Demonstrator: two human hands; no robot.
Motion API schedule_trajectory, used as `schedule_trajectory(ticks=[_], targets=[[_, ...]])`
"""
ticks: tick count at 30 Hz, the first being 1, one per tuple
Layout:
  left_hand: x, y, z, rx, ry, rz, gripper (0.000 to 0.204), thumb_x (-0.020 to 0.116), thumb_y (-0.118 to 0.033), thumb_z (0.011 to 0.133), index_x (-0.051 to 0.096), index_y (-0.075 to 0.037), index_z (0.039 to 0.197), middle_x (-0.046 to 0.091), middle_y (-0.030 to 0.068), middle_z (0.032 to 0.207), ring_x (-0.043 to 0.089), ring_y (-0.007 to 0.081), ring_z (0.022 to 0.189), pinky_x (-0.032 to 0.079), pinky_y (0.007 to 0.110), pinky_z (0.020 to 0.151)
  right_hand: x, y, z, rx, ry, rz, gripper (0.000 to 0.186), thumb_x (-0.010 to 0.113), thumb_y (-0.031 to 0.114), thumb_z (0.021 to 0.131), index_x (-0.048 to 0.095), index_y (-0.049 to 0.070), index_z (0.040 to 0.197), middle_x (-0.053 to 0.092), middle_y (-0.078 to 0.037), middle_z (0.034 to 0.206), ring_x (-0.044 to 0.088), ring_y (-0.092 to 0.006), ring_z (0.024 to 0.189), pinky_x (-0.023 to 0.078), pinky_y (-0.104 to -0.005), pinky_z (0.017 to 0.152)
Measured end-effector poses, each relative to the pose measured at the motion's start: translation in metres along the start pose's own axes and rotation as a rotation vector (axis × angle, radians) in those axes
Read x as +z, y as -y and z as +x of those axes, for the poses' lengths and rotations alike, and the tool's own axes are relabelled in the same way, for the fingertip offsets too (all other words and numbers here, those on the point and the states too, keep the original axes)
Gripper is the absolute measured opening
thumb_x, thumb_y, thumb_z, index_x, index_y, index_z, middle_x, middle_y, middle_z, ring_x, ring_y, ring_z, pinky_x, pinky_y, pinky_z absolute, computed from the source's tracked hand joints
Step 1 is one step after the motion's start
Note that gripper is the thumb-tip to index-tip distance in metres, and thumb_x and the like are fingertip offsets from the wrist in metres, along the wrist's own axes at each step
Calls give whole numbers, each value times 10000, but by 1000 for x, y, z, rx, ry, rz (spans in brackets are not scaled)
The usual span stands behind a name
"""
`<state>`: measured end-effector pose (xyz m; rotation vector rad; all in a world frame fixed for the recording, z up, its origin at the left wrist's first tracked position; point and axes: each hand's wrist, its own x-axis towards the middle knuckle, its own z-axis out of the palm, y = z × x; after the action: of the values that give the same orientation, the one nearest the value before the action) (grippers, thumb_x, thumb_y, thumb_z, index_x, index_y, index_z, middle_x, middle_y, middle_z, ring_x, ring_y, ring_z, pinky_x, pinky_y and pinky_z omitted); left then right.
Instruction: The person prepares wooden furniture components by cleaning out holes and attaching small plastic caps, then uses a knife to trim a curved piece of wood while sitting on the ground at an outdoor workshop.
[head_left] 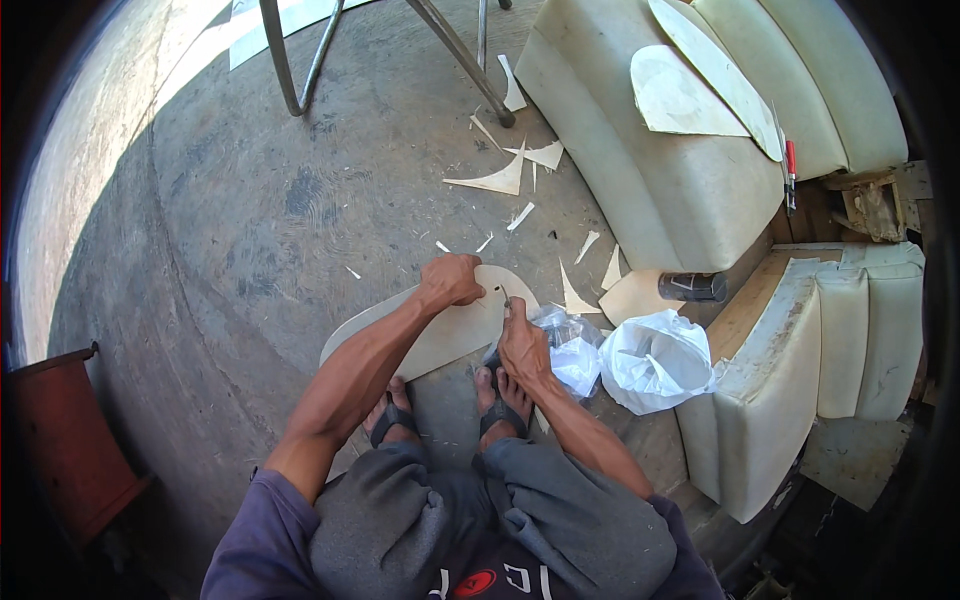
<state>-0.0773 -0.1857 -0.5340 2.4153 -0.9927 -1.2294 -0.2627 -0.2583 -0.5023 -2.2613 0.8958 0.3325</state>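
Note:
A cream, rounded sheet [400, 335] of thin board lies on the ground in front of my feet. My left hand [452, 280] is closed at its far edge, fingers curled over it and partly hidden. Close by on the right, my right hand [524, 342] is wrapped round a slim tool whose dark tip [507, 299] points at the sheet; its kind does not show. A small dark spot [497, 288] marks the sheet between my two hands.
Pale offcuts [500, 178] are scattered ahead. Two white plastic bags [655, 360] and a dark cylinder [692, 288] lie at right, beside cream padded seats [640, 150]. Metal chair legs [460, 60] stand ahead; a red metal piece [75, 440] is at left. A red-handled tool [790, 165] lies on a seat.

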Motion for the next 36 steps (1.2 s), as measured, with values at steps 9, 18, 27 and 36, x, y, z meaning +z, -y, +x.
schedule_trajectory(ticks=[9,18,27,36], targets=[[0,-3,-3,-2,-17,11,530,786,-406,794,707,-170,1262,750,175,1107,712,371,1065,563,482,903,-25,8,8,69,133,-260,248,415,269,1051,439,87,1218,685,-349,863,673,-559,886,513,-623,786],[2,-10,-12,16,-58,30,468,754,-336,789,719,-142,1213,750,206,1039,719,398,1013,571,501,862,-32,27,13,130,210,-281,323,433,174,993,461,44,1287,689,-355,1009,678,-526,999,534,-576,872],[7,-20,-21,87,-105,29,387,729,-276,782,729,-84,1119,739,253,965,726,421,943,581,505,808,-51,43,44,185,425,-493,479,516,109,924,529,5,1392,659,-333,1215,633,-487,1176,520,-517,992],[12,-25,-22,109,-132,-29,335,682,-138,726,758,-46,1038,741,257,937,735,427,925,587,490,815,-45,22,42,187,443,-430,470,473,148,946,529,-14,1384,648,-369,1197,636,-479,1172,504,-508,1006]])
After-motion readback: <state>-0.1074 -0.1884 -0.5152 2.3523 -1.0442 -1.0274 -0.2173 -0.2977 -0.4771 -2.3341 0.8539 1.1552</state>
